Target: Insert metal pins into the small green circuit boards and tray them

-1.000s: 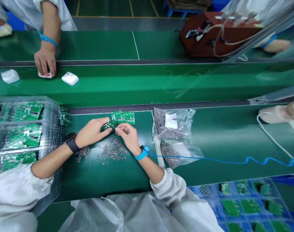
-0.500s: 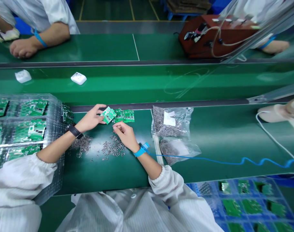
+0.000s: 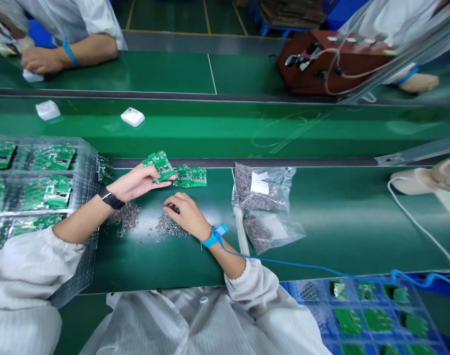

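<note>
My left hand (image 3: 138, 182) grips a green circuit board (image 3: 161, 165) between thumb and fingers, holding it tilted above the bench. More green circuit boards (image 3: 191, 176) lie in a row just right of it, partly overlapping. Over a pile of small metal parts (image 3: 168, 226) is my right hand (image 3: 188, 214), its fingers curled and the thumb and fingertips close together. Whatever may be between those tips is too small to make out. A second heap of small metal parts (image 3: 127, 217) lies below my left wrist.
At left stands a clear compartment tray (image 3: 86, 197) of boards. Two plastic bags (image 3: 262, 190) of small parts lie right of my hand. A blue cord (image 3: 302, 264) runs from my right wrist. White housings (image 3: 132, 117) sit on the green strip; a co-worker's hand (image 3: 43, 60) rests beyond.
My right hand has moved down and slightly left, from beside the boards to the pile of small metal parts. The board in my left hand has been raised and turned.
</note>
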Demonstrator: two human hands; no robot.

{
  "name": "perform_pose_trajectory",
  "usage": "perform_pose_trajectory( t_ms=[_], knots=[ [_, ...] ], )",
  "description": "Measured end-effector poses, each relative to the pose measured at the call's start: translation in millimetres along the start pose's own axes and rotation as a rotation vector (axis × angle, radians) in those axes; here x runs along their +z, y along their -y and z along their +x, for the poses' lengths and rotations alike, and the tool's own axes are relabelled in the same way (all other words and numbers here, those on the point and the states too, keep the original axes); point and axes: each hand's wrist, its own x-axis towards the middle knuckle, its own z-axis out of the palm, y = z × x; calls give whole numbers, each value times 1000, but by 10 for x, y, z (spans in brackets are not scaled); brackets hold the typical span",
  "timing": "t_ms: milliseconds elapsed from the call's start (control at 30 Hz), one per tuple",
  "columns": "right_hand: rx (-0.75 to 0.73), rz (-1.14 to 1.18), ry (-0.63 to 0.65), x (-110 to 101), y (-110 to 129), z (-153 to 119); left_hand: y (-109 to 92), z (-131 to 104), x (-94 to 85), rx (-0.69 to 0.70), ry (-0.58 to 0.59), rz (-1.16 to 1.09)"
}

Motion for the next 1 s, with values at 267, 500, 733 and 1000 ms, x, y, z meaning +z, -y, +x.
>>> perform_pose_trajectory(
  t_ms=[267,500,733,1000],
  knots=[
    [-148,-374,176,275,433,169,10,0,-2,-60,-25,-265],
    [-169,-503,283,371,570,168,-9,-17,41,-64,24,-163],
    [-170,-22,276,395,434,205,57,22,64,-75,-79,70],
    [162,565,-325,47,13,74,280,65,-20,19,-52,401]
  ],
)
